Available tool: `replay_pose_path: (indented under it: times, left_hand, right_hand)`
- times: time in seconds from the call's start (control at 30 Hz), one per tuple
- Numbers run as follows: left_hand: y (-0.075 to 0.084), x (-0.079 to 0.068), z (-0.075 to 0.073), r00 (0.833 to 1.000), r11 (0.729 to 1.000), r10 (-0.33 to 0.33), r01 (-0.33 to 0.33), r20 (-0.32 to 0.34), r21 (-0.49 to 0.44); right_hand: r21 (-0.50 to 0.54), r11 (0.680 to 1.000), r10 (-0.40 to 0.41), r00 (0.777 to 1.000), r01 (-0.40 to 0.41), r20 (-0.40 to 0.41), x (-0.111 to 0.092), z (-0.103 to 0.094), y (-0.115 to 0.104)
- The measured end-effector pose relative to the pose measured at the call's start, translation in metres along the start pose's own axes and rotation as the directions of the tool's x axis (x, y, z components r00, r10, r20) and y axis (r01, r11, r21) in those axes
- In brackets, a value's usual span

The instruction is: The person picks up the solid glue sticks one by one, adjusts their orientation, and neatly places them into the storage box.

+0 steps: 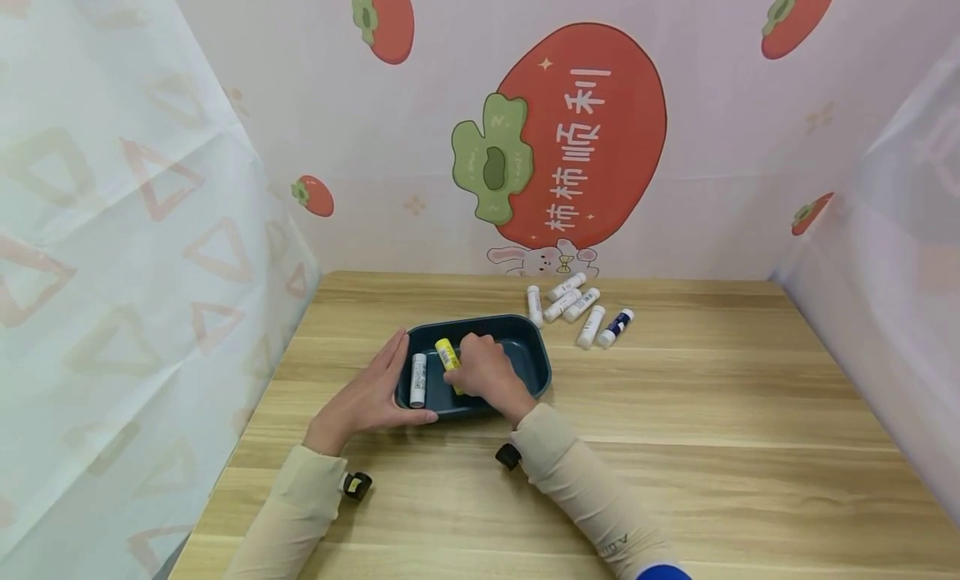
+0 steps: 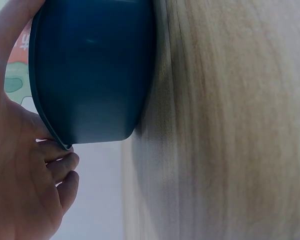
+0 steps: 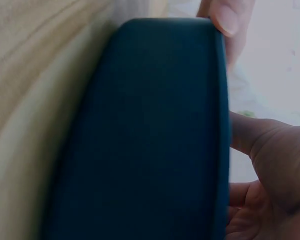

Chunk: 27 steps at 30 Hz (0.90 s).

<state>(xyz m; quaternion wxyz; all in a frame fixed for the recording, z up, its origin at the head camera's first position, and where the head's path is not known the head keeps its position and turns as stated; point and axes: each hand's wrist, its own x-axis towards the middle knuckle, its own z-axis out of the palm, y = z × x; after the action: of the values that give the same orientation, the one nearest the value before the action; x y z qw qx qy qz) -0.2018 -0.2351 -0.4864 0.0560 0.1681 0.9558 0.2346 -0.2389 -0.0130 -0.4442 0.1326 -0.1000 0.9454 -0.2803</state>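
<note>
A dark teal tray (image 1: 531,355) stands on the table. My left hand (image 1: 372,394) grips its left end, the thumb along the near rim and the fingers against the left side; the left wrist view shows this hand (image 2: 25,160) at the rim. Inside the tray, my right hand (image 1: 489,372) pinches a yellow glue stick (image 1: 446,352), whose lower part is partly covered by the fingers. A white glue stick (image 1: 417,382) lies at the tray's left end. In the right wrist view the tray's outer wall (image 3: 140,130) hides the glue sticks.
Several white glue sticks (image 1: 562,305) lie loosely grouped behind and right of the tray. Beside them is a dark blue one (image 1: 617,327) with a white end. A printed backdrop (image 1: 420,147) rises behind the wooden table (image 1: 712,413), with sheets hanging at both sides.
</note>
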Motion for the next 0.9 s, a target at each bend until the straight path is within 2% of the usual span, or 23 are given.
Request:
replay_pose_path:
  times: [0.47, 0.9]
  left_hand:
    - [0.001, 0.0, -0.002, 1.0, 1.0, 0.023, -0.023, -0.005, 0.014]
    - [0.0, 0.0, -0.001, 0.999, 0.999, 0.039, -0.039, 0.001, 0.005]
  right_hand:
    - [-0.051, 0.999, 0.003, 1.0, -0.004, -0.01, 0.008, 0.026, -0.009]
    - [-0.007, 1.0, 0.013, 1.0, -0.013, -0.006, 0.012, 0.04, -0.013]
